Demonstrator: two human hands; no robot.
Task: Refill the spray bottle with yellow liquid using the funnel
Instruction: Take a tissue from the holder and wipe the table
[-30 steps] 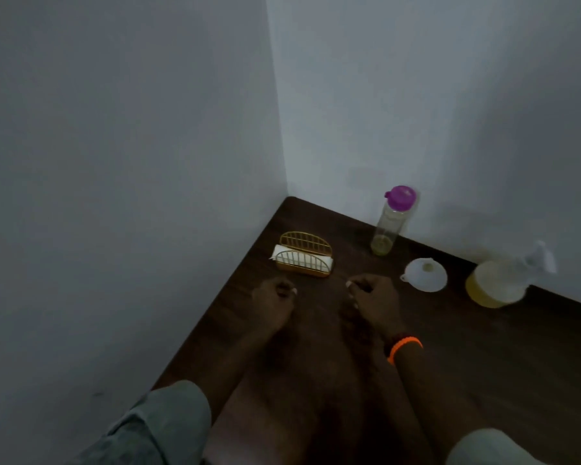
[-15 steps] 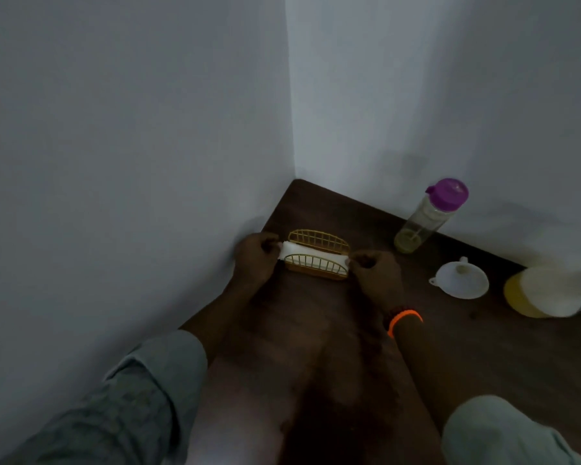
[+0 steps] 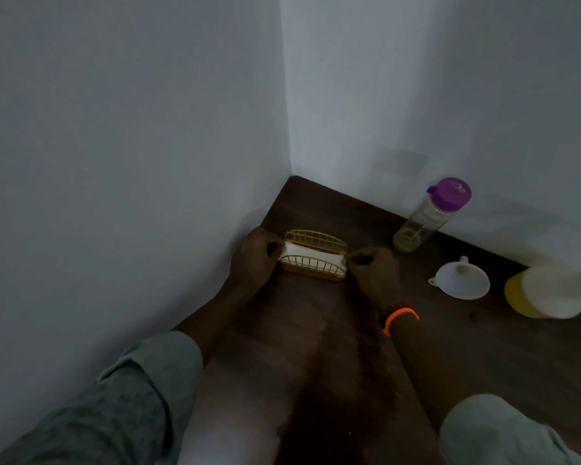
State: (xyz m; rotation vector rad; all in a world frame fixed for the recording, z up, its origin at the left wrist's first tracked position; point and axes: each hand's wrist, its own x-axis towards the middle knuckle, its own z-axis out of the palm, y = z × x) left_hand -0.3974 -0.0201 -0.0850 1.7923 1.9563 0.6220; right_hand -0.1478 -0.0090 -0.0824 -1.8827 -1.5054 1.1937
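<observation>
A: Status?

B: Both hands on the gold wire napkin holder [image 3: 314, 255] near the wall corner. Left hand [image 3: 254, 258] has fingers curled round its left end, right hand [image 3: 374, 271] pinches the right end. Looks like a two-ended grip to lift or shift it level so the white napkins [image 3: 307, 253] don't slide out.

A: Task items?

B: Untouched, all off to the right on the dark wood table [image 3: 316, 330]. White funnel [image 3: 462, 280] sits mouth-up, just beside the spray bottle [image 3: 547, 292], which lies at the frame edge with yellow liquid in it. Clear bottle with purple cap [image 3: 431, 214] stands against the back wall, a little yellowish liquid at the bottom.

A: Progress?

B: My read: refill not started. Probably clearing workspace first.
</observation>
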